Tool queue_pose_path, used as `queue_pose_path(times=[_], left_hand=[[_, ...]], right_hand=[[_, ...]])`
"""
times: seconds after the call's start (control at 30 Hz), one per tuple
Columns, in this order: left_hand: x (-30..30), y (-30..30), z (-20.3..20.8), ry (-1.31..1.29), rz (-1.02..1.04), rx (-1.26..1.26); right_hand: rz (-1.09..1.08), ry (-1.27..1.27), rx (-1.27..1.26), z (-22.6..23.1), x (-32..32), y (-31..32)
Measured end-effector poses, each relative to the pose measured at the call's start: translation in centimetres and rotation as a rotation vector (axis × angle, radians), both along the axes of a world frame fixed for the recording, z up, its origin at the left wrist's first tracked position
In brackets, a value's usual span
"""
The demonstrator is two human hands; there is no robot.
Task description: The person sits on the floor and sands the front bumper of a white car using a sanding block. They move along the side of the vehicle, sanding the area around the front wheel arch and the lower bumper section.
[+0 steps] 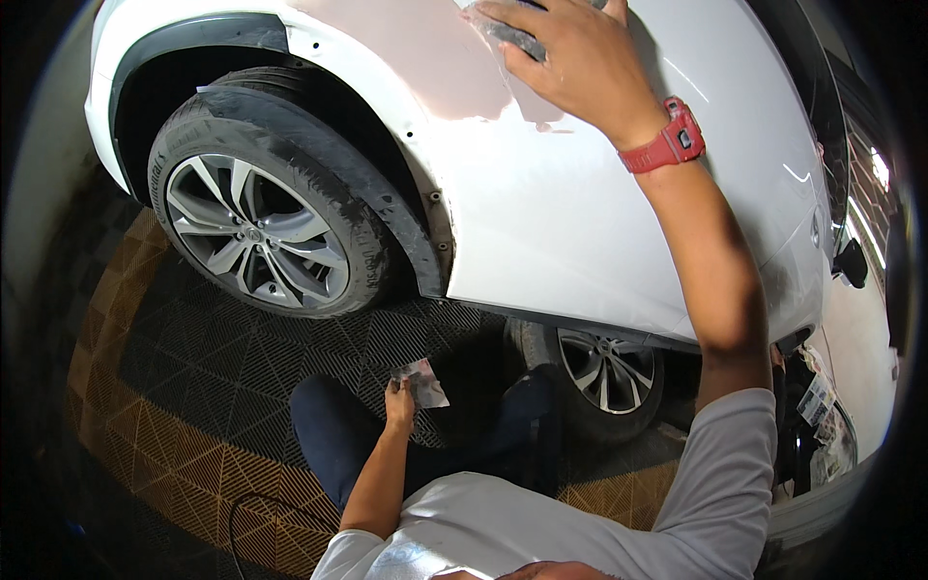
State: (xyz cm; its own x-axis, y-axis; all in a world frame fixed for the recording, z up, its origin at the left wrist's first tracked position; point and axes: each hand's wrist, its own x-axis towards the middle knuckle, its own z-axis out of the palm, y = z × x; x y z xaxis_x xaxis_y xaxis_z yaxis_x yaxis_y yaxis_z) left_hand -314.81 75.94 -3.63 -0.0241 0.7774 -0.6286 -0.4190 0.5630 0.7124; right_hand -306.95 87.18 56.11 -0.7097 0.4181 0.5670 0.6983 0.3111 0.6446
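Observation:
My right hand (pixel 578 70) is pressed against a white car panel (pixel 570 213), high up, its fingers closed round a dark grey sanding pad (pixel 522 39). The pad lies against the edge of a dull pinkish-beige filler patch (pixel 416 58) that spreads over the wheel arch. Part of the pad is hidden under my palm and fingers. Low down, over my lap, my left hand (pixel 398 398) pinches a thin, square, greyish sheet (pixel 425 384) with pinkish smears. The kind of sheet cannot be made out. It is held apart from the car.
A near wheel (pixel 256 232) stands below the arch, with a black trim strip (pixel 338 159) loosely hanging along its tyre. Another wheel (pixel 607 372) shows under the car's far side. Black and tan ribbed tiles (pixel 203 358) cover the floor. A dark cable (pixel 237 522) lies at lower left.

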Motion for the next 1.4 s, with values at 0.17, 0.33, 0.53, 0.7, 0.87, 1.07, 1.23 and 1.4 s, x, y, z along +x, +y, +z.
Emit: queue_pose_path(times=[0.17,0.33,0.53,0.7,0.87,1.07,1.23,1.4], left_hand=[[0.6,0.9,-3.6,-0.036,-0.020,0.045],[0.4,0.9,-2.3,-0.026,-0.058,0.017],[0.8,0.8,-2.0,0.069,-0.045,-0.032],[0.8,0.7,-1.0,0.048,-0.033,0.006],[0.1,1.1,3.0,-0.098,0.098,0.126],[0.2,2.2,16.8,-0.339,0.407,0.613],[1.7,2.1,25.1,-0.544,0.288,0.718],[-0.8,1.8,23.8,-0.682,0.306,0.633]], right_hand=[[0.049,-0.096,0.132,-2.7,5.6,1.9],[-0.035,-0.107,0.086,-5.3,8.2,0.7],[-0.051,-0.071,0.058,-8.2,10.7,0.0],[-0.085,-0.057,0.075,-9.9,12.1,-0.8],[-0.151,-0.051,0.052,-10.6,12.4,-2.2],[0.131,0.441,-0.610,-14.8,11.1,-11.6],[0.365,0.788,-1.183,-22.6,11.9,-14.6],[-0.068,0.071,-0.674,-21.3,15.8,-13.9]])
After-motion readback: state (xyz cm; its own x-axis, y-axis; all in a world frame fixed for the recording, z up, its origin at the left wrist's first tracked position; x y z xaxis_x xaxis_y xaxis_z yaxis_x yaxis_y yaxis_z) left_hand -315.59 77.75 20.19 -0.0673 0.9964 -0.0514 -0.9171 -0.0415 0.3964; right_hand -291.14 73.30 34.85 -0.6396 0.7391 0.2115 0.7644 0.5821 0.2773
